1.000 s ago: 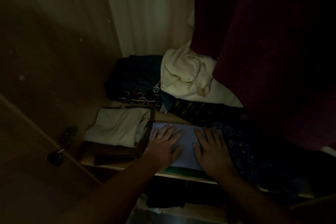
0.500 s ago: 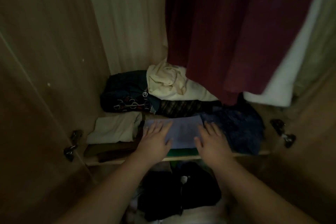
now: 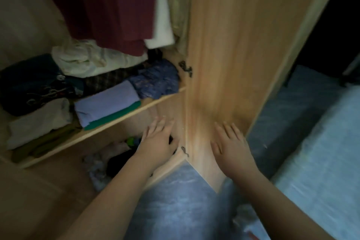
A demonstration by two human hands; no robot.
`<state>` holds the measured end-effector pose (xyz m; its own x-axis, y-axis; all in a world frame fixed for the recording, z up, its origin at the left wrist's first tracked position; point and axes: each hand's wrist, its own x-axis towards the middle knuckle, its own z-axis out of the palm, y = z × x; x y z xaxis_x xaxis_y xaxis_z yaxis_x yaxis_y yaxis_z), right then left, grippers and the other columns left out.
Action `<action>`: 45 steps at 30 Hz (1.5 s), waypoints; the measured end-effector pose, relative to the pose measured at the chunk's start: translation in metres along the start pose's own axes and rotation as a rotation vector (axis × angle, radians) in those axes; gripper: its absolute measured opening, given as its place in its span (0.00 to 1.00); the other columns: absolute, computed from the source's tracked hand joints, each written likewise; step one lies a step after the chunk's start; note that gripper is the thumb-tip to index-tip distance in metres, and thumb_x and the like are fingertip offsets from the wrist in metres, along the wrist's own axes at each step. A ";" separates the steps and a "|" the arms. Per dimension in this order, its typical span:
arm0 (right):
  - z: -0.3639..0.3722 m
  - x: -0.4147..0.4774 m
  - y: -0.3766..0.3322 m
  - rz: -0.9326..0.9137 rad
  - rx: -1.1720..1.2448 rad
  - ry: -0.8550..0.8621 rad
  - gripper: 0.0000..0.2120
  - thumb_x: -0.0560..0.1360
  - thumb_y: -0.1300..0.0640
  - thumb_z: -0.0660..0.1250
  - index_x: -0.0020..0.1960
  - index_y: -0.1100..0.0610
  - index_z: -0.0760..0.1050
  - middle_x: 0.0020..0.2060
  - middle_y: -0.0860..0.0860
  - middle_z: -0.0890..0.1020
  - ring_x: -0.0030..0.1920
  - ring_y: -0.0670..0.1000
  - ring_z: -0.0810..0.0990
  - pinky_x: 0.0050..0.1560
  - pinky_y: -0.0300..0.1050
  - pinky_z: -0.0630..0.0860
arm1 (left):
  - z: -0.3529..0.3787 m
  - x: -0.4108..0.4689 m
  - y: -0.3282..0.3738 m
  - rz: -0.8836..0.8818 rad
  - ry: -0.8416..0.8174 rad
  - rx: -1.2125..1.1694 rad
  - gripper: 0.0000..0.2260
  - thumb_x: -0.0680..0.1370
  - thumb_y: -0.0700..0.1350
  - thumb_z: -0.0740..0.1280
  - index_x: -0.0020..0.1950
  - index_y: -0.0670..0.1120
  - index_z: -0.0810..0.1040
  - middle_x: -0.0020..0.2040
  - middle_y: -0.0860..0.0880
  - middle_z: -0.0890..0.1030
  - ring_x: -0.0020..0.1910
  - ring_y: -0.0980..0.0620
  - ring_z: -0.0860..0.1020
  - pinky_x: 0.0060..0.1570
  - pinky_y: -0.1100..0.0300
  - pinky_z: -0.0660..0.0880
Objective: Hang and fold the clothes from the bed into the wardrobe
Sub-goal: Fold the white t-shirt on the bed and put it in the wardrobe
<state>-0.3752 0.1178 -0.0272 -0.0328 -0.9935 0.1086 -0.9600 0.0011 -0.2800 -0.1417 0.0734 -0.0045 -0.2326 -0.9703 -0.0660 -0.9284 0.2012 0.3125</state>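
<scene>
A folded lilac garment (image 3: 106, 103) lies on a green one (image 3: 115, 117) at the front of the wardrobe shelf (image 3: 120, 121). To its left a folded white garment (image 3: 39, 122) tops an olive stack. Behind are a dark printed garment (image 3: 33, 85), a cream heap (image 3: 87, 60) and a blue patterned garment (image 3: 155, 80). A maroon garment (image 3: 109, 6) and a white one (image 3: 161, 21) hang above. My left hand (image 3: 158, 142) hovers flat below the shelf, holding nothing. My right hand (image 3: 230, 143) is spread flat in front of the open wardrobe door (image 3: 233, 45), also with nothing in it.
Dark and pale clothes (image 3: 109, 160) lie in the compartment under the shelf. Blue patterned floor (image 3: 171, 200) runs below my arms. A light blue bed (image 3: 321, 152) is at the right. Metal hinges (image 3: 186, 68) sit on the wardrobe's side panel.
Both hands have left the lilac garment, which stays on the shelf, and drawn back and down. My view has swung right, bringing the door, floor and bed into sight.
</scene>
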 end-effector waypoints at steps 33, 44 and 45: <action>-0.152 -0.494 0.589 0.847 0.045 0.118 0.31 0.79 0.42 0.49 0.79 0.54 0.59 0.77 0.57 0.63 0.77 0.61 0.58 0.77 0.55 0.54 | 0.338 -0.178 0.725 0.808 -0.307 0.139 0.29 0.82 0.58 0.57 0.81 0.52 0.53 0.81 0.45 0.56 0.79 0.41 0.53 0.74 0.43 0.57; -0.090 -0.446 0.742 0.946 0.121 -0.109 0.28 0.82 0.46 0.55 0.80 0.53 0.55 0.78 0.55 0.62 0.78 0.58 0.57 0.76 0.54 0.57 | 0.474 -0.077 0.792 0.682 -0.508 0.104 0.32 0.77 0.61 0.55 0.79 0.49 0.59 0.78 0.43 0.62 0.76 0.40 0.61 0.72 0.44 0.64; -0.083 -0.439 0.755 0.961 0.142 -0.134 0.28 0.82 0.46 0.55 0.80 0.52 0.55 0.78 0.54 0.61 0.78 0.58 0.57 0.76 0.55 0.58 | 0.485 -0.068 0.795 0.671 -0.529 0.115 0.32 0.77 0.60 0.54 0.79 0.48 0.60 0.78 0.42 0.63 0.75 0.40 0.62 0.72 0.45 0.64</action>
<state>-1.1090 0.5646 -0.2073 -0.7425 -0.5817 -0.3322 -0.4984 0.8111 -0.3062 -1.0044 0.3639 -0.2114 -0.8205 -0.4569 -0.3435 -0.5630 0.7498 0.3476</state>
